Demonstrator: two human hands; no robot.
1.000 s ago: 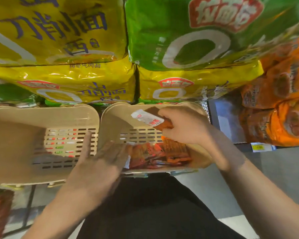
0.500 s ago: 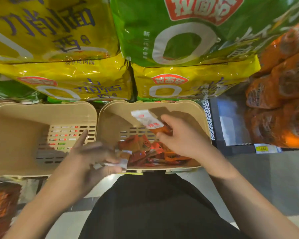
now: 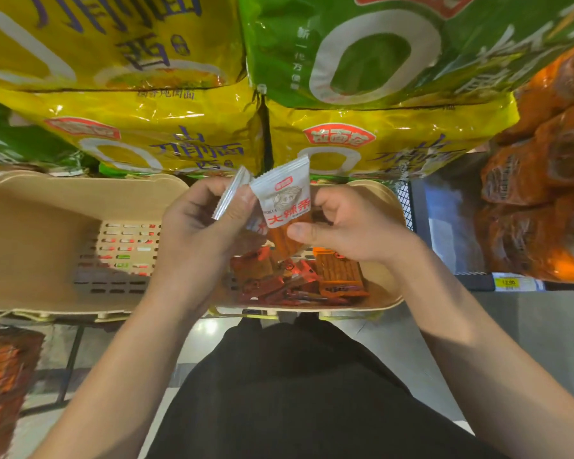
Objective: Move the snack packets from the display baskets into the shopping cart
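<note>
Snack packets fill a shopper's two hands above a beige display basket [image 3: 383,200] on a store rack. The right hand [image 3: 352,226] pinches a white-topped packet [image 3: 284,203] with red lettering and a clear lower half showing orange strips, thumb across its front and fingers curled behind it. The left hand [image 3: 199,230] is closed around a second packet [image 3: 231,193], seen edge-on with its crimped white seam pointing up; that packet sits just left of the first, and the two appear to touch at their upper corners. Both are held over the near-centre of the right-hand basket, well clear of its floor. Below them, more red and orange packets [image 3: 292,279] lie heaped in the basket's near half, some overlapping. To the left stands a second beige basket [image 3: 30,233], its slotted floor showing; whether it holds any packets cannot be told. On the far side, large yellow noodle bags [image 3: 166,137] and a green noodle bag [image 3: 378,51] are stacked against the baskets. Orange multipacks [image 3: 544,180] fill the shelf to the right, above a yellow price tag [image 3: 508,282]. The person's dark clothing [image 3: 295,392] occupies the near foreground. The shopping cart is out of view.
</note>
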